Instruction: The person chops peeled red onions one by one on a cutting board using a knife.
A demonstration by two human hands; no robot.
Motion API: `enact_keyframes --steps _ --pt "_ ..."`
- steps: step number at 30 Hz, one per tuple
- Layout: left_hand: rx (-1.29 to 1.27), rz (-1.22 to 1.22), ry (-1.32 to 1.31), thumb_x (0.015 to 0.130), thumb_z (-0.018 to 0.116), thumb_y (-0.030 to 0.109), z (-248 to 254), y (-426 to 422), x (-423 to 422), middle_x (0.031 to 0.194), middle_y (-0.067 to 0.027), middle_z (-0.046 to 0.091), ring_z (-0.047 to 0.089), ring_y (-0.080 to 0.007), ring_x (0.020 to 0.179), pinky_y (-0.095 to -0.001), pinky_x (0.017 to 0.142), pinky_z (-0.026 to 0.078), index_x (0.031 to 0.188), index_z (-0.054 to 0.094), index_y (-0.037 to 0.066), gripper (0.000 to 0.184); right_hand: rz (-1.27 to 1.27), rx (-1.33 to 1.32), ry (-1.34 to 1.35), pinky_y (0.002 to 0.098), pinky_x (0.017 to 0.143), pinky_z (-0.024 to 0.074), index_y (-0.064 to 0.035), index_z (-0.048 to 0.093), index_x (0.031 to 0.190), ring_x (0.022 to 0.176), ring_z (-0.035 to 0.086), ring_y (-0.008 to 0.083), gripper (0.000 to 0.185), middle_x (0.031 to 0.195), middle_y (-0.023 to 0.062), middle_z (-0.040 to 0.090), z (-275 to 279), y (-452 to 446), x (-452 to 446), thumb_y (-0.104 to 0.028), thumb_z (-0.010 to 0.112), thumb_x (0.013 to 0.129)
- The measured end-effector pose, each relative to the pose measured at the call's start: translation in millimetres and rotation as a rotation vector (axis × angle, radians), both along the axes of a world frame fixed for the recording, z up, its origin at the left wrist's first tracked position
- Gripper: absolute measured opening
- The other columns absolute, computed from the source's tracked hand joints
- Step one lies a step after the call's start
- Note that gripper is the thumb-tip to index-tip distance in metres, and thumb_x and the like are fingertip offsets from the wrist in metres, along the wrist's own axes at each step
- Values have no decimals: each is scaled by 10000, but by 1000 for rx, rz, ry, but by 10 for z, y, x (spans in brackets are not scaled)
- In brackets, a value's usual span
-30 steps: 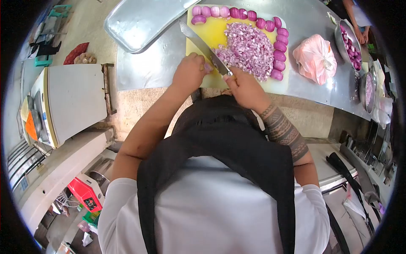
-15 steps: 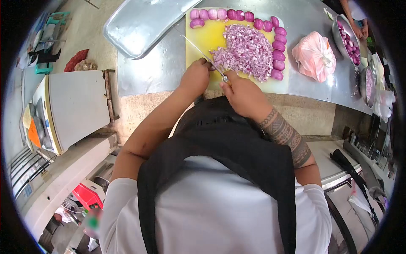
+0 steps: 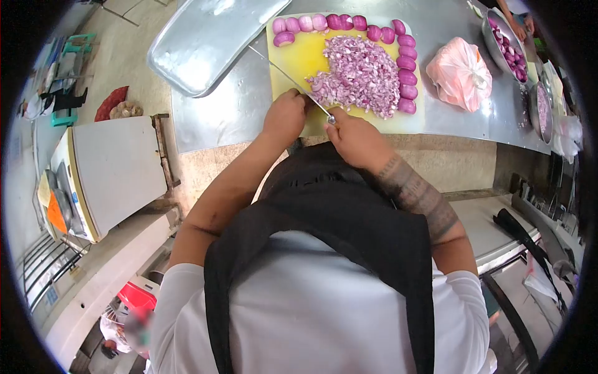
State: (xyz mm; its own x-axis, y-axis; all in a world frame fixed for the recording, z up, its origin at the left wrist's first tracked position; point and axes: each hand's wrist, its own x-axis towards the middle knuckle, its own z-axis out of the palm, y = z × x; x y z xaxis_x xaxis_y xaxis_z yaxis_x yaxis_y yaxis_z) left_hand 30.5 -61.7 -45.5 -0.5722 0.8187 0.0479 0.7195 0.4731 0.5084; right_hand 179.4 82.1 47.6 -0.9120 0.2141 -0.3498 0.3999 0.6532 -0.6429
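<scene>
My right hand [image 3: 358,138] grips the handle of a knife [image 3: 293,81], its long thin blade slanting up and left past the board's edge. At the near left of the yellow cutting board [image 3: 298,61], my left hand [image 3: 286,117] is closed, fingertips curled close beside the blade. Whatever those fingers hold is hidden. A heap of chopped red onion [image 3: 364,75] covers the middle of the board. Peeled onion halves [image 3: 407,63] line its far and right edges, with one half [image 3: 284,38] set apart at the upper left.
A metal tray [image 3: 208,47] lies left of the board. To the right are a tied plastic bag [image 3: 460,75], a bowl of red onions [image 3: 507,50] and a smaller bowl of chopped onion [image 3: 543,112]. Another person's hands [image 3: 520,26] show at the far right.
The whole view has shifted slightly. My hands and the knife stay in nearly the same place on the board, and the onion heap looks alike. A person's head now shows at the lower left.
</scene>
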Motion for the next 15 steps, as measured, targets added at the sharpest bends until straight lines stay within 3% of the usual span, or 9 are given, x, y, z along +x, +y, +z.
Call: enact_keyframes --steps 12,15 --pt "77 -8 -44 922 673 150 -17 -54 -50 984 -167 682 681 -395 929 -499 823 553 992 772 50 156 -77 -104 -9 605 818 505 -2 573 1150 926 676 500 333 950 288 694 -57 -46 -1 -316 535 1047" --pt "-19 -13 -92 922 679 150 11 -75 -74 981 -176 677 680 -396 939 -489 830 553 1005 775 54 159 -132 -130 136 564 782 512 6 602 1124 895 680 485 342 946 288 687 -193 5 -2 -324 564 1042"
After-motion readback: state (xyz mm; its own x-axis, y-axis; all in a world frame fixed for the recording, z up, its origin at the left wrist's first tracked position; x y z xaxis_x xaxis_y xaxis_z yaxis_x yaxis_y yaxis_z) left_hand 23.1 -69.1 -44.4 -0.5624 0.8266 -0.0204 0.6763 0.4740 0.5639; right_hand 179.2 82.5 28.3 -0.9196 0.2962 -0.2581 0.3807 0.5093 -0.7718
